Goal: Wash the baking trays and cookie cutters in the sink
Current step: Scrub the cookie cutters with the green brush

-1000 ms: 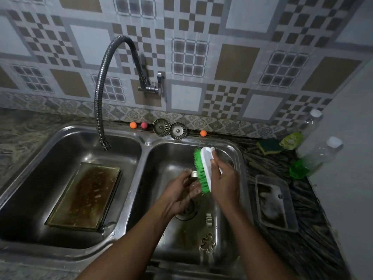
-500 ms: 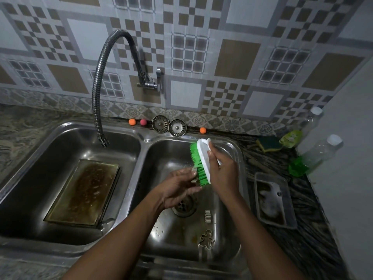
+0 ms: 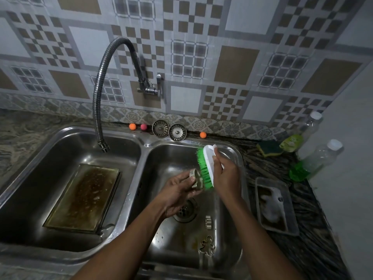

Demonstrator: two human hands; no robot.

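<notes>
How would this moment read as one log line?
left hand: holds small metal cookie cutter | right hand: green-bristled white scrub brush against it | over right sink basin

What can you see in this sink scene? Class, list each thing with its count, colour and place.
baking tray: 1, brown-stained, left basin
cookie cutters: 3, metal; one in left hand, two on right basin floor
scrub brush: 1, green and white, right hand
tap hose: 1, grey, over left basin
strainers: 2, metal, back ledge
small balls: 3, two orange, one pink, ledge
clear tray: 1, soapy, right counter
sponge: 1, green-yellow, counter
bottles: 2, clear, right corner
left hand, right hand: over right basin
</notes>
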